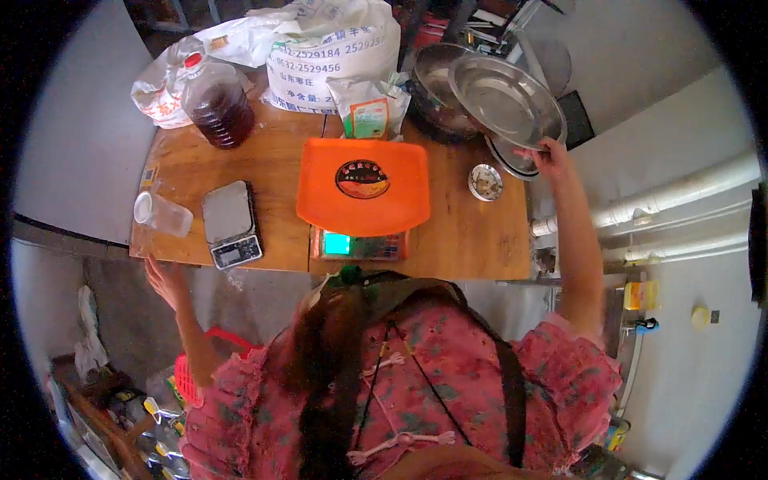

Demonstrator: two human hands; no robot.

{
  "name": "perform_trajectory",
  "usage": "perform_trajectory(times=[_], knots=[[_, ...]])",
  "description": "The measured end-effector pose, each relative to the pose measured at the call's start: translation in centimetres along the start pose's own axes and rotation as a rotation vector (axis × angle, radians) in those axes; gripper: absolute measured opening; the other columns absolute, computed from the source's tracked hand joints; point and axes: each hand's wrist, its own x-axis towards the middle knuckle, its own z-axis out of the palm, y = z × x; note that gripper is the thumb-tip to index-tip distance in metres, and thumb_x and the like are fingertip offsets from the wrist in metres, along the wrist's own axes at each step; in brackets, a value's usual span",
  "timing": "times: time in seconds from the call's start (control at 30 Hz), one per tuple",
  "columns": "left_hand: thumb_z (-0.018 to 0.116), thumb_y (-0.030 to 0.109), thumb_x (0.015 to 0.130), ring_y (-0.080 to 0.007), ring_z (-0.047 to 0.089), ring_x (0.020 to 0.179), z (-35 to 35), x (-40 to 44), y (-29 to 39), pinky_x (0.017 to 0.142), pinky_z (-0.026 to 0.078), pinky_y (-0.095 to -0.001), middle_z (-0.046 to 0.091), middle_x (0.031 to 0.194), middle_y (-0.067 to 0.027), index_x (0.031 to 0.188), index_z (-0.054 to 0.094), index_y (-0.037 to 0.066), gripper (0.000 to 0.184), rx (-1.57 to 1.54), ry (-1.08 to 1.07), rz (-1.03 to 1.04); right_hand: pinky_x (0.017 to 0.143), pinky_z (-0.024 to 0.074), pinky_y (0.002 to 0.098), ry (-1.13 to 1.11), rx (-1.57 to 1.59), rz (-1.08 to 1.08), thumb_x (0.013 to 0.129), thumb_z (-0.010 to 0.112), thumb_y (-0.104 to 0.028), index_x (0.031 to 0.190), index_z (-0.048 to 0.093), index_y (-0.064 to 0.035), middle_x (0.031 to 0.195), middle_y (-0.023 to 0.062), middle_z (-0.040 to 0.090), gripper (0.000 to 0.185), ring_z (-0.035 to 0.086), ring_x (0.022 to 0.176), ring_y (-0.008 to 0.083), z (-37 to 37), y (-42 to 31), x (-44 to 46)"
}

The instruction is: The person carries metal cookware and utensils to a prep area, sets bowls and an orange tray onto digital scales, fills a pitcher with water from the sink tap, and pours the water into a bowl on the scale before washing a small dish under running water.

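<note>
At the table's back right, my right hand [550,158] is closed on the rim of a wide, shallow metal basin [508,96], which is tilted. Behind it stands another metal basin [436,68], and part of a metal rim shows below. My left hand [164,282] is off the table's front left edge, fingers stretched out and holding nothing. Nearest to it are a clear plastic cup [170,216] lying on its side and a small digital kitchen scale [229,212]. In the middle is a larger scale with an orange tray [364,210] and a lit green display [337,243].
Along the back of the wooden table [276,184] stand a red-capped jug of dark liquid [218,112], a big white printed sack [332,52] and a smaller silvery packet [370,112]. A small round metal dish [485,182] sits right. White pipes [664,198] run along the right wall.
</note>
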Motion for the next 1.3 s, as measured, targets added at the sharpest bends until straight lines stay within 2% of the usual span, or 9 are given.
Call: perform_trajectory(times=[0.07, 0.17, 0.37, 0.57, 0.67, 0.77, 0.87, 1.17, 1.3], knots=[[0.058, 0.018, 0.072, -0.0311, 0.032, 0.113, -1.5, -2.5, 0.9, 0.092, 0.028, -0.0428, 0.031, 0.126, -0.0118, 0.127, 0.024, 0.013, 0.065, 0.008, -0.061, -0.080, 0.056, 0.0555, 0.0330, 0.034, 0.075, 0.103, 0.072, 0.044, -0.003, 0.091, 0.039, 0.0138, 0.088, 0.0317, 0.049, 0.025, 0.052, 0.082, 0.0468, 0.0, -1.1, 2.0], [0.058, 0.017, 0.071, -0.0315, 0.032, 0.113, -2.0, -5.1, 0.7, 0.092, 0.028, -0.0429, 0.031, 0.126, -0.0135, 0.127, 0.026, 0.012, 0.065, 0.003, -0.051, -0.082, 0.055, 0.0548, 0.0281, 0.120, 0.025, -0.013, 0.072, 0.041, 0.000, 0.098, 0.029, 0.0210, 0.098, 0.0343, 0.043, 0.035, 0.046, 0.087, 0.0531, 0.4, -1.3, 4.7], [0.059, 0.014, 0.070, -0.0327, 0.031, 0.114, -4.3, -8.4, 1.1, 0.093, 0.027, -0.0428, 0.031, 0.124, -0.0170, 0.126, 0.026, 0.011, 0.065, 0.065, -0.103, -0.122, 0.059, 0.0546, 0.0286, 0.115, 0.056, -0.028, 0.075, 0.038, -0.002, 0.098, 0.030, 0.0224, 0.101, 0.0368, 0.040, 0.034, 0.041, 0.095, 0.0525, -0.3, -2.1, 11.3], [0.061, 0.010, 0.067, -0.0332, 0.030, 0.114, -5.7, -10.7, 0.9, 0.094, 0.026, -0.0438, 0.031, 0.124, -0.0175, 0.126, 0.026, 0.011, 0.068, 0.076, -0.095, -0.160, 0.061, 0.0540, 0.0393, 0.027, -0.035, 0.010, 0.074, 0.039, -0.003, 0.103, 0.035, 0.0142, 0.098, 0.0283, 0.046, 0.034, 0.050, 0.085, 0.0446, -2.9, -3.0, 17.6], [0.060, 0.010, 0.068, -0.0334, 0.030, 0.114, -5.4, -11.7, 0.1, 0.094, 0.026, -0.0440, 0.031, 0.124, -0.0186, 0.126, 0.026, 0.010, 0.067, 0.119, -0.082, -0.167, 0.058, 0.0538, 0.0385, 0.153, -0.111, -0.030, 0.074, 0.039, -0.002, 0.098, 0.041, 0.0122, 0.098, 0.0267, 0.047, 0.029, 0.052, 0.078, 0.0425, -0.4, -2.8, 15.2], [0.052, 0.027, 0.076, -0.0334, 0.028, 0.116, -5.2, -12.2, -0.3, 0.094, 0.024, -0.0445, 0.029, 0.126, -0.0190, 0.128, 0.024, 0.011, 0.061, 0.120, -0.096, -0.158, 0.057, 0.0536, 0.0385, 0.082, -0.181, -0.077, 0.073, 0.040, -0.004, 0.097, 0.042, 0.0099, 0.097, 0.0247, 0.048, 0.028, 0.054, 0.075, 0.0409, -1.3, -2.3, 17.2], [0.055, 0.011, 0.070, -0.0348, 0.029, 0.115, -6.0, -11.9, 1.7, 0.094, 0.025, -0.0441, 0.029, 0.125, -0.0201, 0.126, 0.024, 0.009, 0.064, 0.115, -0.089, -0.159, 0.057, 0.0536, 0.0394, 0.111, -0.175, -0.049, 0.073, 0.041, -0.005, 0.098, 0.042, 0.0085, 0.096, 0.0231, 0.049, 0.028, 0.055, 0.074, 0.0393, -1.0, -2.2, 17.9], [0.054, 0.011, 0.070, -0.0363, 0.027, 0.115, -5.4, -11.8, 2.2, 0.094, 0.025, -0.0448, 0.026, 0.127, -0.0200, 0.127, 0.025, 0.009, 0.065, 0.065, -0.128, -0.202, 0.047, 0.0529, 0.0379, 0.076, -0.328, -0.097, 0.073, 0.040, -0.005, 0.099, 0.038, 0.0117, 0.083, 0.0242, 0.051, 0.031, 0.057, 0.060, 0.0346, -0.4, -2.9, 18.4], [0.055, 0.012, 0.069, -0.0359, 0.027, 0.115, -5.0, -11.6, 1.9, 0.094, 0.024, -0.0447, 0.026, 0.127, -0.0199, 0.127, 0.024, 0.009, 0.066, 0.054, -0.142, -0.191, 0.058, 0.0527, 0.0438, 0.067, -0.375, -0.034, 0.068, 0.043, -0.003, 0.097, 0.039, 0.0122, 0.092, 0.0259, 0.047, 0.033, 0.055, 0.069, 0.0390, -1.8, -3.9, 20.9]])
